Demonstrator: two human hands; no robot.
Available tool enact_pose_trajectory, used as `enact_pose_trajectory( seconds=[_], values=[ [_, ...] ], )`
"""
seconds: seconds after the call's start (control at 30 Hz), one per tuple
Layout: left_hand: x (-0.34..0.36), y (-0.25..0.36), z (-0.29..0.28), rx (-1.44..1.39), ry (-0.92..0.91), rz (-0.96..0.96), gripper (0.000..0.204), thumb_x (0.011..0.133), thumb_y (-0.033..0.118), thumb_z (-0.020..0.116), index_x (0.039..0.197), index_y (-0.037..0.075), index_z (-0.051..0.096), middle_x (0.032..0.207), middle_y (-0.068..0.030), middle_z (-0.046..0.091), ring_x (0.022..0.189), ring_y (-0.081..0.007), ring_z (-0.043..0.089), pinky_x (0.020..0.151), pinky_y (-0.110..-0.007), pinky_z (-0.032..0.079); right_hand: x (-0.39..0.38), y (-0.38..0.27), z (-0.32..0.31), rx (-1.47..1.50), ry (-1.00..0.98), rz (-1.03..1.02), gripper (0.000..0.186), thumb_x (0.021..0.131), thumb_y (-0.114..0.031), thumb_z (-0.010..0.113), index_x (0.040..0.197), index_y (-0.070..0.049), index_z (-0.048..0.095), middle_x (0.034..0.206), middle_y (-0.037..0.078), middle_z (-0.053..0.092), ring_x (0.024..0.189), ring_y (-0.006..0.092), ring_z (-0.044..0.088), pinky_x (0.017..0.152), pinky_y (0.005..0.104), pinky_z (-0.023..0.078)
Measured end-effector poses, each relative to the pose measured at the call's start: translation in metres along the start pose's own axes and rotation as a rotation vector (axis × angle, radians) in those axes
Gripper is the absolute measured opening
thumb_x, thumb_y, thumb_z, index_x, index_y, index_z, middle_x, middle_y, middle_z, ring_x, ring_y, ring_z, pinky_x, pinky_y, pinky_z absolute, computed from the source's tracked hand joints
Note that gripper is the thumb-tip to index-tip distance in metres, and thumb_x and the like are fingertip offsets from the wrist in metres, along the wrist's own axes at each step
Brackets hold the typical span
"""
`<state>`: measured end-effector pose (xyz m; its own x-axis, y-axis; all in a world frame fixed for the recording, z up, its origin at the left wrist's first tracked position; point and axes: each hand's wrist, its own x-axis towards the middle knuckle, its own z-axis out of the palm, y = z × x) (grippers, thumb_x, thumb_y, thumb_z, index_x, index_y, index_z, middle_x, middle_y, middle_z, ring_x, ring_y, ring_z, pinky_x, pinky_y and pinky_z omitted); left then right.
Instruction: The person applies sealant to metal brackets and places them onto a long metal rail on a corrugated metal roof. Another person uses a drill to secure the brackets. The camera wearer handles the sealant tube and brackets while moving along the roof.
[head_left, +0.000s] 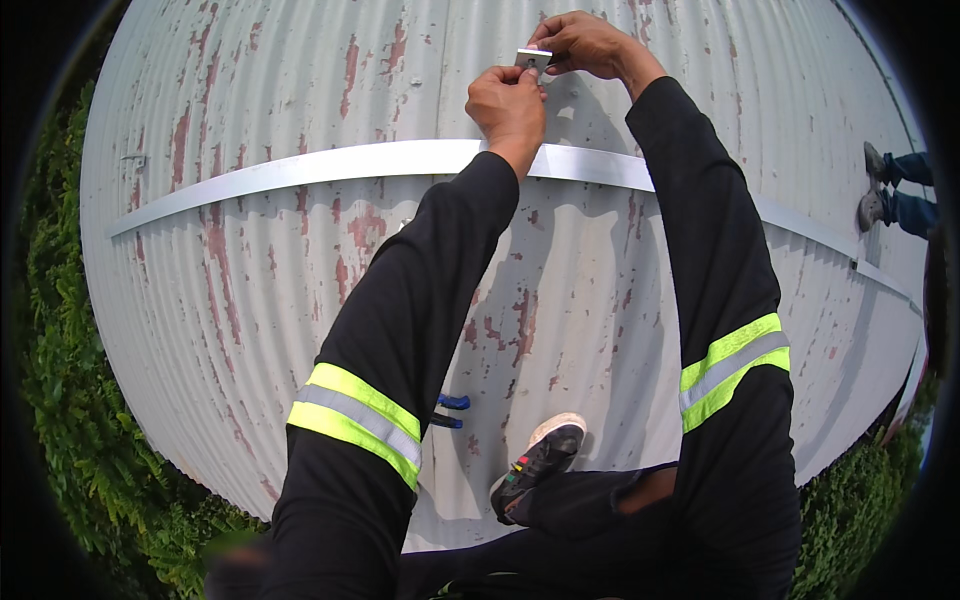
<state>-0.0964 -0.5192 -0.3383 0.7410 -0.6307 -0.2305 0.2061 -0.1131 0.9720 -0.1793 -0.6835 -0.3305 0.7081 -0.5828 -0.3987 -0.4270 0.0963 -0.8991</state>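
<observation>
Both my hands meet at the top of the view around a small silver metal bracket with a hole or slot in it. My left hand pinches it from below, its fingertips near the slot. From the upper right, my right hand grips it between thumb and fingers. Whether a bolt or nut is also in the fingers is too small to tell. A long silver metal rail runs left to right across the roof, passing beneath my forearms.
Corrugated grey roofing with flaking reddish patches spreads all around. Blue-handled pliers or a similar tool lie by my shoe. Another person's feet stand at the far right. Green bushes border the roof edge.
</observation>
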Motion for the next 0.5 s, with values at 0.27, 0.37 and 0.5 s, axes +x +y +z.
enact_pose_trajectory(
  seconds=[0.27, 0.37, 0.5],
  values=[
    [0.003, -0.005, -0.002, 0.168, 0.026, 0.1, 0.013, 0.085, 0.01, 0.079, 0.084, -0.002, 0.072, 0.076, -0.013, 0.074, 0.068, -0.0225, 0.072, 0.068, -0.035, 0.058, 0.003, -0.004, 0.003, -0.117, 0.04, 0.033, 0.019, 0.097, -0.02, 0.073, 0.102, -0.002, 0.075, 0.094, 0.005, 0.071, 0.083, 0.0132, 0.068, 0.073, 0.0275, 0.062],
    [0.004, -0.008, -0.001, 0.204, 0.032, 0.107, 0.014, 0.084, 0.011, 0.079, 0.085, -0.002, 0.073, 0.079, -0.0142, 0.075, 0.072, -0.0254, 0.073, 0.072, -0.037, 0.058, -0.002, -0.009, 0.004, -0.227, 0.063, -0.035, 0.02, 0.097, -0.021, 0.072, 0.104, -0.002, 0.075, 0.093, 0.006, 0.071, 0.083, 0.014, 0.068, 0.072, 0.0285, 0.062],
    [0.004, -0.009, -0.001, 0.185, 0.026, 0.092, 0.013, 0.083, 0.01, 0.08, 0.084, -0.001, 0.073, 0.08, -0.0146, 0.075, 0.072, -0.0267, 0.073, 0.073, -0.038, 0.057, -0.01, -0.015, 0.005, -0.241, 0.063, -0.053, 0.02, 0.096, -0.022, 0.069, 0.103, -0.003, 0.075, 0.091, 0.006, 0.071, 0.085, 0.0151, 0.068, 0.075, 0.0309, 0.062]
  ],
)
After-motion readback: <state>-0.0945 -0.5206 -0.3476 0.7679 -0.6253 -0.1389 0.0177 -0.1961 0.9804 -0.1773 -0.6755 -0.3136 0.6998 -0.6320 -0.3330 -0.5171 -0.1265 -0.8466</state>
